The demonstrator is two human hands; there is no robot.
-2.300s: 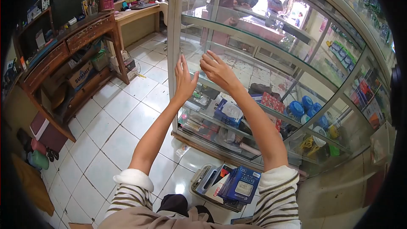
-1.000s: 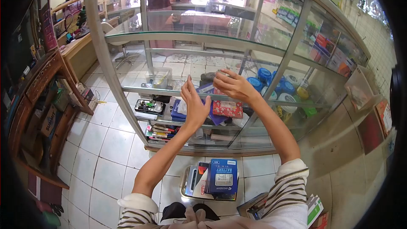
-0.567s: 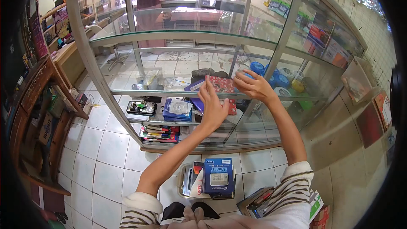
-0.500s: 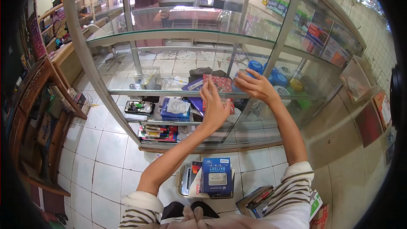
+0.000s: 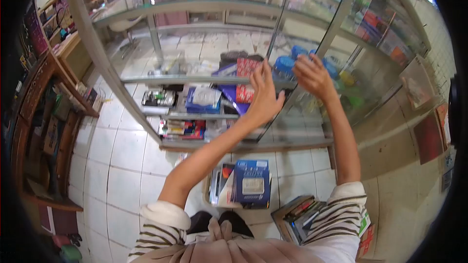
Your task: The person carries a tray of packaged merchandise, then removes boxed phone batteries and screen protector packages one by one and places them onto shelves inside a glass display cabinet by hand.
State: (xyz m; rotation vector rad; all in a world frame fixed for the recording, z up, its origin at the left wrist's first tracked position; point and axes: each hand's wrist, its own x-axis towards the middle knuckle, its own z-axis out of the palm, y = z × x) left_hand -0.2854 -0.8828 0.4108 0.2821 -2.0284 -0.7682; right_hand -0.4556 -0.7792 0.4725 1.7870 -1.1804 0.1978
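My left hand [image 5: 265,92] is raised at the glass front of a display cabinet [image 5: 204,7], fingers extended and thumb apart, holding nothing. To its right, my right hand [image 5: 314,78] is at the glass with its fingers curled; whether anything is between them is too small to tell. Behind the glass near my left hand is a red patterned box [image 5: 246,67]. Blue round containers [image 5: 284,66] sit behind my right hand. A blue battery box [image 5: 253,185] lies on a stack in a tray on the floor below my hands.
On the cabinet shelves are an opened device [image 5: 159,98] and blue packs [image 5: 202,99]. A wooden desk [image 5: 41,117] stands at the left. Another box of flat items [image 5: 300,216] is on the floor at lower right. A clear holder [image 5: 419,85] hangs at the right.
The view has swung right and down along the cabinet. Both hands have shifted right across the glass, and my left hand's fingers stay extended. The floor tray now appears higher in view.
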